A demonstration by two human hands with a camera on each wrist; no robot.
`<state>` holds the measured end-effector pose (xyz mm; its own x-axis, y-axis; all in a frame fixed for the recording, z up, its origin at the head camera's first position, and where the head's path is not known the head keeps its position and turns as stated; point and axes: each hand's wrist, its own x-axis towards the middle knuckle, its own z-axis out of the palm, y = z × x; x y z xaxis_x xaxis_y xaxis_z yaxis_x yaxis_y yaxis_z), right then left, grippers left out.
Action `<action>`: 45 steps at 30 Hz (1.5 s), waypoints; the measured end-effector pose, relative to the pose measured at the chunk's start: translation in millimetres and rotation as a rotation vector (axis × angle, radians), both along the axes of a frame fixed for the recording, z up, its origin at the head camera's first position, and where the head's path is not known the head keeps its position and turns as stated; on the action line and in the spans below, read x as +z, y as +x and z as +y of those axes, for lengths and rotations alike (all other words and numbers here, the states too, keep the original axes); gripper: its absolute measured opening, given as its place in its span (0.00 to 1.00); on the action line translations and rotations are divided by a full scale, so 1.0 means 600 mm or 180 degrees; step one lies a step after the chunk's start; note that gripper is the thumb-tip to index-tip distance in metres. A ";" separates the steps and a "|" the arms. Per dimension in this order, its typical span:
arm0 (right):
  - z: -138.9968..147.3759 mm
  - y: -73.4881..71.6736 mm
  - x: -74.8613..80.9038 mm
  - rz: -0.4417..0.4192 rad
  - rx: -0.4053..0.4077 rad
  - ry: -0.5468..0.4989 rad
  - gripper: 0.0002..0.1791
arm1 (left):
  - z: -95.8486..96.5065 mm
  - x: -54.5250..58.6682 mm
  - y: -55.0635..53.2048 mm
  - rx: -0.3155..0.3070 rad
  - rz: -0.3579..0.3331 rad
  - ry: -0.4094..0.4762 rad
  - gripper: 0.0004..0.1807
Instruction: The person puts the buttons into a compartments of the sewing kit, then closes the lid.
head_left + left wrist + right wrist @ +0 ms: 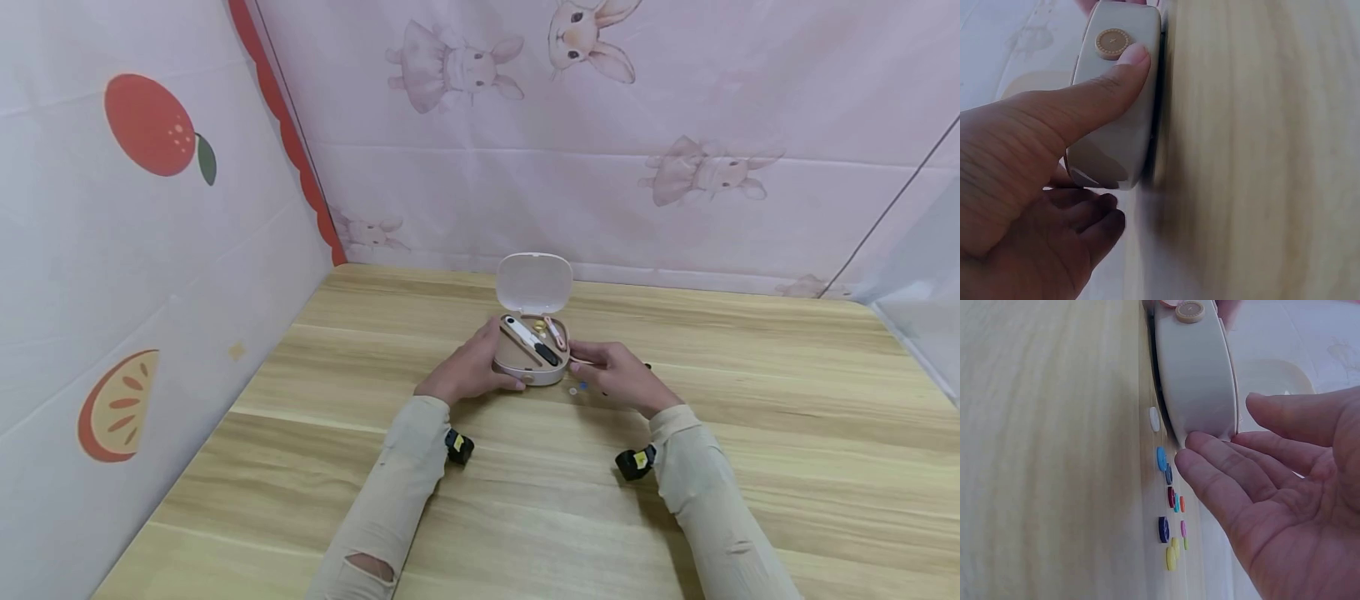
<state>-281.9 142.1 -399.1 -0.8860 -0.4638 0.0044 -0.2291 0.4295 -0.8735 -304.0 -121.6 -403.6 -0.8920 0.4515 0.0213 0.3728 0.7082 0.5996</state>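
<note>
A small cream sewing kit case (540, 377) stands on the table with its lid (534, 283) raised. Inside lie a white-and-black tool (531, 340), a pink-and-white bundle (555, 332) and small yellow pieces (540, 326). My left hand (470, 365) holds the case at its left side, its thumb on the front beside the round brown button-shaped clasp (1112, 43). On the opposite side my right hand (618, 377) has its fingers (1225, 465) extended, with fingertips right at the case wall. Its thumb stands apart from the case in the right wrist view.
Several loose buttons lie on the table beside the case near my right hand, among them a white button (1154, 419), a blue button (1161, 459), a dark button (1164, 529) and a yellow button (1171, 558). Behind the wooden table (525, 533) hangs a rabbit-print cloth (480, 200).
</note>
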 end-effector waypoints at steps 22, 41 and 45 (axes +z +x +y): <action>0.000 0.003 -0.006 0.0006 0.0018 0.0009 0.28 | 0.002 -0.007 0.004 -0.0024 -0.0026 -0.0024 0.67; 0.071 -0.017 0.061 0.0918 -0.0976 0.0773 0.20 | 0.007 0.000 0.006 -0.0003 -0.0071 0.0136 0.65; 0.092 -0.021 0.058 0.0952 -0.0989 0.1124 0.16 | 0.007 -0.001 0.004 0.0011 -0.0095 0.0132 0.65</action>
